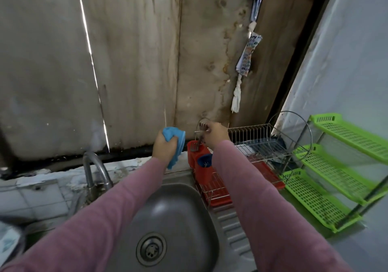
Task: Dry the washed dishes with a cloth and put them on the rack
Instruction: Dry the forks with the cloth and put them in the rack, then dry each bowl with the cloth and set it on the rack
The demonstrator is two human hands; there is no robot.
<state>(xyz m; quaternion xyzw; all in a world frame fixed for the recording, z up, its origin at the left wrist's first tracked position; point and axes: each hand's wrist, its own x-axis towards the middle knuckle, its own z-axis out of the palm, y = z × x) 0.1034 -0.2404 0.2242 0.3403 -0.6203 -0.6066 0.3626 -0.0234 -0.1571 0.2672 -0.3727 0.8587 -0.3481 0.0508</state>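
— Locate thin metal fork [201, 140].
— Pinched in curled fingers of right hand [216, 134], near upright, lower end at mouth of red plastic cutlery holder [192, 158] on wire dish rack [252, 133]; straight down next, probably.
— And left hand [164, 149]?
— Clenched round crumpled blue cloth [177, 143], just left, farther off.

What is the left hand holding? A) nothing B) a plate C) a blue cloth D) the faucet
C: the left hand has its fingers curled round a bunched blue cloth, while the right hand grips a fork over the red cutlery holder.
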